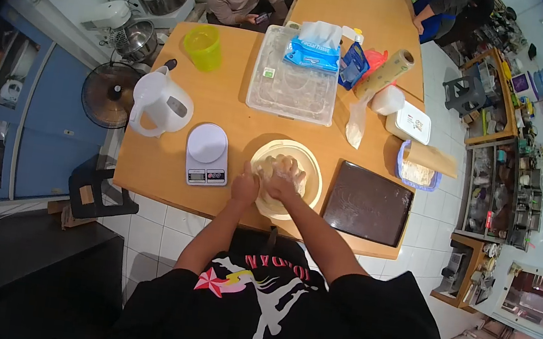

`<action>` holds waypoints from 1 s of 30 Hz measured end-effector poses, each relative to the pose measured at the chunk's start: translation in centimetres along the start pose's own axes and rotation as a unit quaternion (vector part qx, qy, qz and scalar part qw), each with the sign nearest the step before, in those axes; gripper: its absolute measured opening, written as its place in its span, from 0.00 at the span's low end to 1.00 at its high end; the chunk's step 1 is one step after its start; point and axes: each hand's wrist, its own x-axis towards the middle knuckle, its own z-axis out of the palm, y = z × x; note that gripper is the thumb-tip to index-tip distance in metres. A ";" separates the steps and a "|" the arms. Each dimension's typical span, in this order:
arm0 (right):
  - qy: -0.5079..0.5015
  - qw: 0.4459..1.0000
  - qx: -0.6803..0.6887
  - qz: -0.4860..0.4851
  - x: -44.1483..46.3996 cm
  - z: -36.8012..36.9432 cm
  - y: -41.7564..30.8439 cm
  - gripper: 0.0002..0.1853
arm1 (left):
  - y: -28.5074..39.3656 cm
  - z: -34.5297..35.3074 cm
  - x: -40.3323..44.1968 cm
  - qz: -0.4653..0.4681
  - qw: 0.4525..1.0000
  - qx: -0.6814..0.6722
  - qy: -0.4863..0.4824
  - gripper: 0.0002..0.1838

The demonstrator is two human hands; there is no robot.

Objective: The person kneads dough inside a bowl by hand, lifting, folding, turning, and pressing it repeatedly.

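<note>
A round cream bowl (319,170) is noted at the near edge of a wooden table (225,105), with a pale, doughy mixture (299,185) inside it. The right hand (280,179) is found in the bowl, its fingers spread and bent over the mixture. The left hand (245,184) is curled at the bowl's left rim; whether the rim is pinched cannot be told. To the left, a white kitchen scale (207,154) is recorded, its small display and panel markings too fine to be read. A green-and-white sticker (269,72) is seen on the clear lidded box (291,100) beyond; the printing on the blue tissue pack (312,55) resting on it is not legible. Dark markings on the white-lidded container (412,125) are likewise unreadable. A dark baking tray (370,203) is placed right of the bowl. On the black T-shirt (361,325), red lettering, inverted and creased, appears to read "JORDAN", printed near a white leaping figure.
</note>
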 end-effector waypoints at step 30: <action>0.118 0.993 -0.008 0.004 -6.1 -0.2 -0.6 0.15 | -0.1 0.4 0.8 -0.008 1.000 0.009 0.003 0.22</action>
